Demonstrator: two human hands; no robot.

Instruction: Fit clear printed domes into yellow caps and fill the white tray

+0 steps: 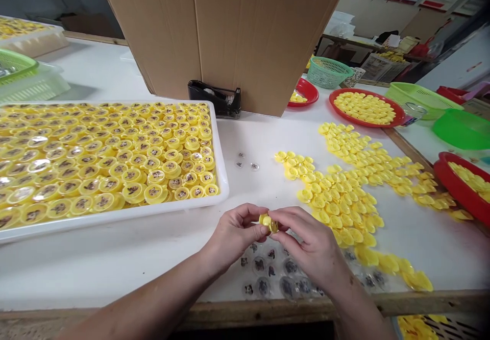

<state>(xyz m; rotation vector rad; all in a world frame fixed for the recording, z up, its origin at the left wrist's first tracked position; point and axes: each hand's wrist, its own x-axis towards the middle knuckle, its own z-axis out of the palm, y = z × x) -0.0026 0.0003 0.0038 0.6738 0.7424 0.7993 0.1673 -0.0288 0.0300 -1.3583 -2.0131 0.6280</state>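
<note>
Near the table's front edge, my left hand [239, 230] pinches a small yellow piece [265, 219] between thumb and fingers. My right hand [306, 238] meets it from the other side, its fingertips closed on the same piece, partly hiding it. Below the hands lie clear round discs with small dark pictures [259, 264]. Right of my hands, many yellow cup-like pieces [340, 202] spread over the white table [153, 258]. To the left stands a white tray [224, 176] filled with yellow pieces that bear picture discs. Three loose clear discs [254, 166] lie beyond my hands.
A tall cardboard box [237, 33] stands at the back, with a black tape dispenser [214, 99] before it. Red plates [337, 105] of yellow pieces and green baskets [421, 100] are at the right. A green basket [17, 62] sits far left.
</note>
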